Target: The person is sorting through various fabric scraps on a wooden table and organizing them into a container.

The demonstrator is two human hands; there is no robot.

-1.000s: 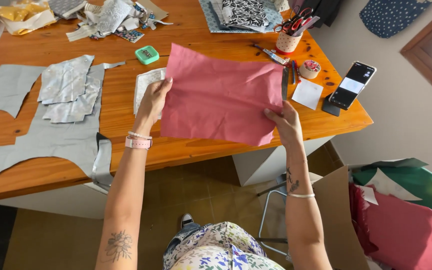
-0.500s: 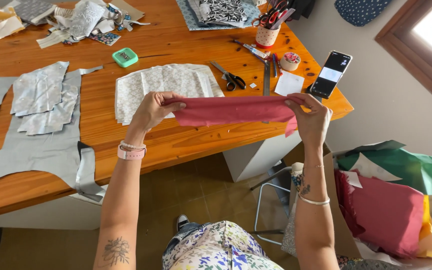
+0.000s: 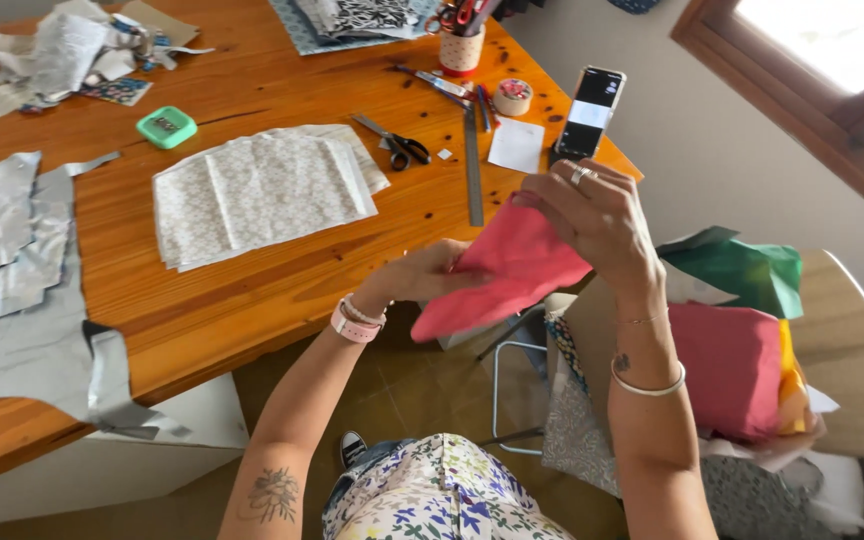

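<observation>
Pink cloth, folded small, hangs in the air just off the worktop edge, held at both ends. My left hand has its fingers closed on the lower end; my right hand pinches the top. Beyond the cloth lie a stack of patterned fabric, scissors and a phone.

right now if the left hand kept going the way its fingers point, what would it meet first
The left hand points right, into the folded pink fabric it already holds. Past that, the right hand gripping the same cloth looks next in line, though depth is hard to judge.
</observation>
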